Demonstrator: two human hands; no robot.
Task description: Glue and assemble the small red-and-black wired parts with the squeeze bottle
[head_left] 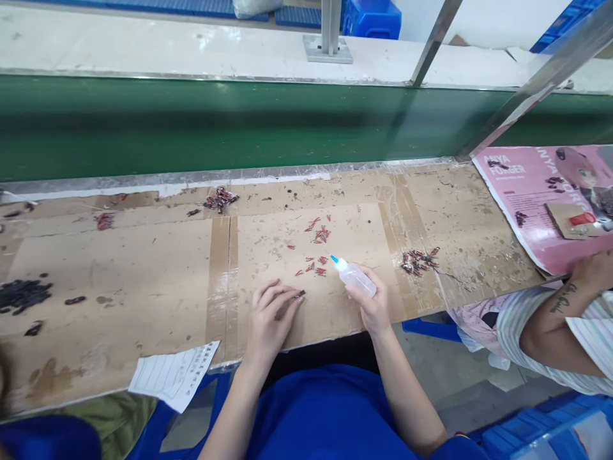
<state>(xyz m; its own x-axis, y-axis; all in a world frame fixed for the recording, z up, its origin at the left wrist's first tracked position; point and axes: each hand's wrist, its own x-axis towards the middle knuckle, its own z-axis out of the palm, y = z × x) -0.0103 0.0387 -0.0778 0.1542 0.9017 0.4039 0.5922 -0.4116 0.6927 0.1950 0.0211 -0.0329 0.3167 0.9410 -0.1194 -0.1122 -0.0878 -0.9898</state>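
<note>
My left hand (271,313) pinches a small dark part (300,294) between thumb and fingertips, just above the cardboard-covered bench (177,268). In my right hand (376,305) is a translucent squeeze bottle (357,277) with a blue tip, tilted so that the tip points up and to the left. Close beyond the tip lie loose small red parts (322,236), with more red pieces (320,271) scattered nearer to me. The exact kind of the small parts is too fine to make out.
Right of the bottle is a pile of black and red parts (419,260); a similar pile (221,200) lies at the back. Black pieces (23,295) are heaped far left. A paper sheet (175,374) overhangs the front edge. A co-worker's arm (558,313) rests at right, near a pink mat (527,204).
</note>
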